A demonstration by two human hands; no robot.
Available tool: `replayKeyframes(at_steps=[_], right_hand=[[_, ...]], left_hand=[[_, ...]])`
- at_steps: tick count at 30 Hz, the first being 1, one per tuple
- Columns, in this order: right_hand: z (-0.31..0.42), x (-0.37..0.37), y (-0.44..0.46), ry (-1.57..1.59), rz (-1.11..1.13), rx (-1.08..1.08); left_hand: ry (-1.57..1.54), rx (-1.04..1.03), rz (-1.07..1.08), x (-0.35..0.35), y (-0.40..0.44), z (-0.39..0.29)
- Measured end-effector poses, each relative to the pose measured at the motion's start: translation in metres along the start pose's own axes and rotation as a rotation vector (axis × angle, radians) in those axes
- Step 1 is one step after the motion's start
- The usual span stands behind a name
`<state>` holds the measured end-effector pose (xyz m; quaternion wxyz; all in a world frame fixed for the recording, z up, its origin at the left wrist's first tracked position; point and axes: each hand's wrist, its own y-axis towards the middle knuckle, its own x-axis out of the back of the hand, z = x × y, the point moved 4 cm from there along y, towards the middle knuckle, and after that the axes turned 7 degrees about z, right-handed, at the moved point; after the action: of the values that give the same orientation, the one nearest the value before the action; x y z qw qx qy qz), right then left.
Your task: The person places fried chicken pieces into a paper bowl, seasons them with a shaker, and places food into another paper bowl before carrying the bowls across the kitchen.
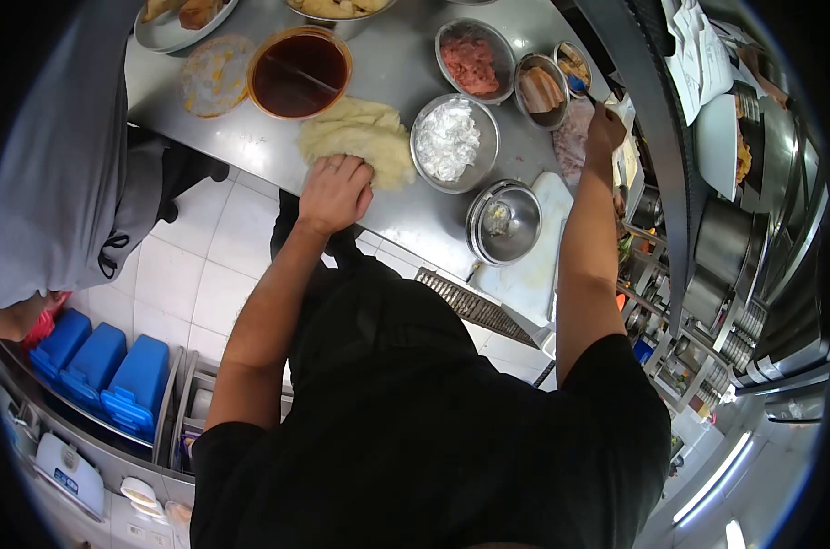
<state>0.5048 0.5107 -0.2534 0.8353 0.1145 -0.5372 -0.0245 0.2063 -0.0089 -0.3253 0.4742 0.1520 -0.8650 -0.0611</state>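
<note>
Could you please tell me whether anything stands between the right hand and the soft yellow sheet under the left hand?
Yes. Between the right hand and the yellow sheet stands the metal bowl with white contents, with pink meat nearer that hand. Nothing visible separates the left hand from the sheet.

Blue bins (137, 377), three: stood side by side. White papers (698, 69): bunched together. Tube light (713, 478): was lit. Floor (168, 265): was tiled white.

From above, at the wearer's head, the tabletop (392, 69) is viewed steeply downward, close, toward twelve o'clock
</note>
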Motion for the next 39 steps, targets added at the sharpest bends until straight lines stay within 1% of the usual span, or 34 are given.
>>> replayKeyframes(at_steps=[1, 3, 4, 6, 8, 9, 12, 13, 16, 23, 28, 30, 35, 36, 39], right_hand=[[-0.001, 0.011, -0.006, -0.106, -0.037, 0.023], [-0.022, 0.016, 0.001, -0.143, -0.127, 0.106], [-0.021, 0.019, -0.001, -0.161, -0.173, 0.147], [-0.015, 0.012, 0.003, 0.044, -0.112, 0.235], [-0.006, 0.006, 0.003, 0.133, -0.026, 0.233], [-0.004, 0.002, 0.003, 0.120, 0.030, 0.187], [-0.011, 0.001, 0.017, -0.202, -0.060, 0.337], [-0.008, 0.011, 0.020, -0.273, -0.087, 0.339], [0.003, 0.022, 0.017, -0.338, -0.132, 0.395], [0.018, 0.028, 0.001, -0.427, 0.003, 0.536], [0.027, 0.040, 0.001, -0.522, -0.023, 0.545], [0.037, 0.040, 0.000, -0.529, -0.011, 0.615], [0.047, 0.040, 0.006, -0.373, 0.069, 0.783], [0.045, 0.042, 0.008, -0.361, 0.077, 0.793], [0.022, 0.044, 0.023, -0.377, 0.062, 0.737]], left_hand=[[0.001, -0.001, -0.011, 0.001, 0.000, -0.001], [0.003, -0.001, -0.022, 0.001, -0.002, -0.002], [0.006, -0.002, -0.024, 0.001, -0.001, -0.002], [0.010, -0.004, -0.020, 0.001, -0.001, -0.002], [0.015, -0.005, -0.009, 0.001, -0.001, -0.002], [0.016, -0.006, -0.014, 0.001, 0.000, -0.003], [0.014, -0.006, -0.019, 0.000, 0.000, -0.003], [0.014, -0.002, -0.015, 0.000, 0.000, -0.003], [0.023, 0.001, -0.014, -0.001, 0.000, -0.003], [0.033, -0.003, -0.033, -0.001, 0.000, -0.003], [0.022, 0.006, -0.020, 0.000, -0.001, -0.003], [0.021, 0.006, -0.015, 0.001, 0.000, -0.004], [0.025, 0.010, -0.021, -0.001, -0.001, -0.003], [0.028, 0.008, -0.024, -0.001, -0.001, -0.003], [0.036, 0.006, -0.033, -0.003, -0.002, -0.003]])
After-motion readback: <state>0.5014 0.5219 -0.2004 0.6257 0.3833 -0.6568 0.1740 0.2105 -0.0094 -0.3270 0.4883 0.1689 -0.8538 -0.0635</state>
